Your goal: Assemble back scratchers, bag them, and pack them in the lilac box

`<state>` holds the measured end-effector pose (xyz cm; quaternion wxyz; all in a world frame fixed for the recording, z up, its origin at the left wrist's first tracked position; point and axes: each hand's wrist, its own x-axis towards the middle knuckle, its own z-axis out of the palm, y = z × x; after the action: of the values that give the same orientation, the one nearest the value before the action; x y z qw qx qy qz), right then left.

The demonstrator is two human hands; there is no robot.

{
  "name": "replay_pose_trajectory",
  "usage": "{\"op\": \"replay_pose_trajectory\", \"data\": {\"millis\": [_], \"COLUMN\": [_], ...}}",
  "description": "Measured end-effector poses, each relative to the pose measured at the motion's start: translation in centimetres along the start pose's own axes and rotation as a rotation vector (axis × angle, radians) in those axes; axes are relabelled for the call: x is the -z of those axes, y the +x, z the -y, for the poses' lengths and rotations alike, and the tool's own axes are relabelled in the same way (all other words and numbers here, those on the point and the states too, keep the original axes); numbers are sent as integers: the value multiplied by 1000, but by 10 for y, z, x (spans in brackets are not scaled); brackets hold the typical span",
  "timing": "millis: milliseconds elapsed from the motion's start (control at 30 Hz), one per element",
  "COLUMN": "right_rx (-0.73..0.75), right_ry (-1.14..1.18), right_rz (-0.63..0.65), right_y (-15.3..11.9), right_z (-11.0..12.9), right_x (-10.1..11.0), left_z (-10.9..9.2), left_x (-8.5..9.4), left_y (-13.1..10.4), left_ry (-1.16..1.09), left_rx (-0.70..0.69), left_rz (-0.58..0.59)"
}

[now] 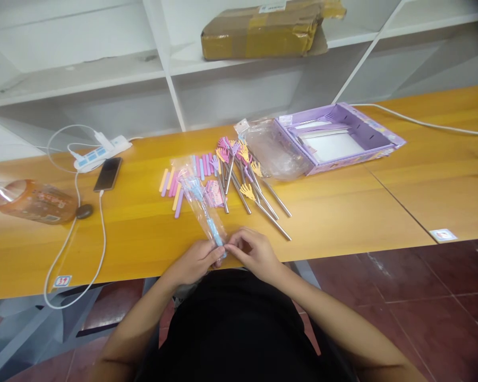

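Observation:
A blue back scratcher point(214, 229) with a hand-shaped head lies inside a clear plastic sleeve point(201, 207), pointing away from me over the table's front edge. My left hand point(199, 261) is closed on the handle end, thumb on top. At the same end, the thumb and fingertips of my right hand point(255, 253) pinch the edge of the sleeve. Beyond them lie several metal rods with coloured hand-shaped heads point(247, 192). Short pastel handles point(177, 200) form loose rows to the left, next to a small stack of pink cards point(214, 194).
A purple open box point(366, 154) stands at the back right beside a clear plastic bag point(276, 151). On the left are a phone point(108, 174) with a cable, a power strip point(102, 154) and an orange drink bottle point(35, 201). A taped carton point(258, 33) sits on the shelf.

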<state>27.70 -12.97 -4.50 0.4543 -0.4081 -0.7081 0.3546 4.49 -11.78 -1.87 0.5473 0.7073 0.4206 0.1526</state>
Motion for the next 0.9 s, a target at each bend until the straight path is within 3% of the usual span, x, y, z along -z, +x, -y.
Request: {"op": "replay_pose_trajectory", "data": {"millis": [333,433,600,900], "right_rx": [18,-38,-179,-138], "right_ry": [91,148,218,249], "right_rz": [66,75,211,324], "right_y": [0,1,4,7], "right_z": [-2,-1,1,3], "right_x": [4,5,11,19], "left_z": [3,3,1,3], "left_x": [1,2,2,2], "left_y": [-1,0,1,-1], "left_ry": [58,122,136,161], "left_rx": [-45,-82,-95,-114], "left_rz": [3,15,36,97]}}
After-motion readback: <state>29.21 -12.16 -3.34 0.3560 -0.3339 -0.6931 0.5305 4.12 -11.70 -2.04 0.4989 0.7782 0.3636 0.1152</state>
